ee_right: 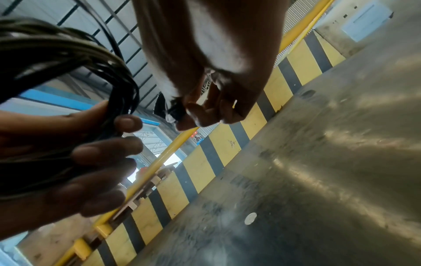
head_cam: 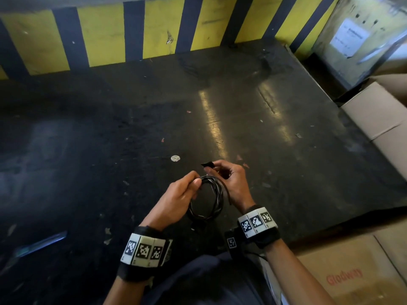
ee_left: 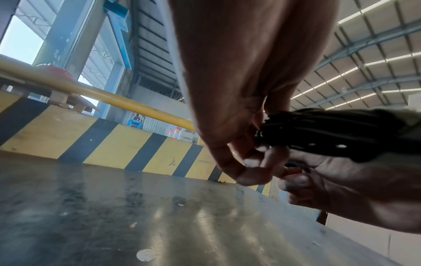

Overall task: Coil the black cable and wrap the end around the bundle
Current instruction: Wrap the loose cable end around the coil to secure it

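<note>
The black cable (head_cam: pixel 217 200) is wound into a round coil of several loops, held in the air above the dark floor. My left hand (head_cam: pixel 196 183) grips the coil's top left between thumb and fingers; the left wrist view has the bundle (ee_left: pixel 330 133) running right from those fingers. My right hand (head_cam: pixel 212 167) is just beyond the coil and pinches the cable's loose end (head_cam: pixel 207 165), a small black plug. In the right wrist view the plug (ee_right: pixel 173 109) sits in my right fingertips (ee_right: pixel 196 117), with the coil (ee_right: pixel 56 63) in the left hand at the frame's left.
A yellow-and-black striped barrier (head_cam: pixel 105 34) closes the far side of the dark floor (head_cam: pixel 132 128). Cardboard boxes (head_cam: pixel 374 115) line the right side, one more (head_cam: pixel 343 280) by my right arm. A small white disc (head_cam: pixel 175 158) lies just beyond my hands.
</note>
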Demonstrator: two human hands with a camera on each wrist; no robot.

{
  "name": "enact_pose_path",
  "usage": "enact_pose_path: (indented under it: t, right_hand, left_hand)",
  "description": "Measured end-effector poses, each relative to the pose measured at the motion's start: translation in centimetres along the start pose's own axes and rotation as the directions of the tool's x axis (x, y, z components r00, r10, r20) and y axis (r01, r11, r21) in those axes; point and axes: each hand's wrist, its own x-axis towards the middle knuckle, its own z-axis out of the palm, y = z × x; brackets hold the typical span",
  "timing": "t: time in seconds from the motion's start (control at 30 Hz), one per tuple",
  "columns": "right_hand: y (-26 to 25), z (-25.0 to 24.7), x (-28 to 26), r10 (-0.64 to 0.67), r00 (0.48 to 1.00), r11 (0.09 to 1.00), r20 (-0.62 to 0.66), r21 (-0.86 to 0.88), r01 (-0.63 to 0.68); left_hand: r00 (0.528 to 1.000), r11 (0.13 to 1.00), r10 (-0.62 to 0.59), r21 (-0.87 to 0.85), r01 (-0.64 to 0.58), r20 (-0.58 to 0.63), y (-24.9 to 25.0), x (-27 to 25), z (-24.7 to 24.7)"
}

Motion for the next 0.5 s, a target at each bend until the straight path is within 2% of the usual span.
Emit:
enact_pose_path:
  t: [0.07, 0.13, 0.23, 0.33, 0.5]
  right_hand:
    - [-0.7, 0.1, -0.2, 0.113, 0.993, 0.983, 0.021, 0.143, -0.115]
    - [-1.5, 0.2, -0.2, 0.250, 0.965, 0.923, 0.084, 0.281, -0.264]
    - [-2.4, -0.4, 0.0, 0.352, 0.921, 0.852, 0.167, 0.351, -0.389]
    - [-3.1, -0.7, 0.2, 0.324, 0.934, 0.893, 0.149, 0.278, -0.354]
    - [-3.6, -0.8, 0.6, 0.282, 0.959, 0.951, -0.025, 0.139, -0.276]
  left_hand:
    - [1.000, 1.000, -0.010, -0.012, 0.010, 0.004, 0.1, 0.1, 0.2]
    - [1.000, 1.000, -0.025, 0.008, 0.025, -0.017, 0.0, -0.1, 0.2]
    - [0.998, 0.998, -0.032, 0.050, 0.035, -0.048, -0.1, -0.1, 0.2]
    - [0.996, 0.999, -0.022, 0.040, 0.025, -0.085, -0.2, -0.1, -0.1]
    - [0.995, 0.999, -0.025, 0.028, 0.028, -0.093, 0.1, -0.2, -0.6]
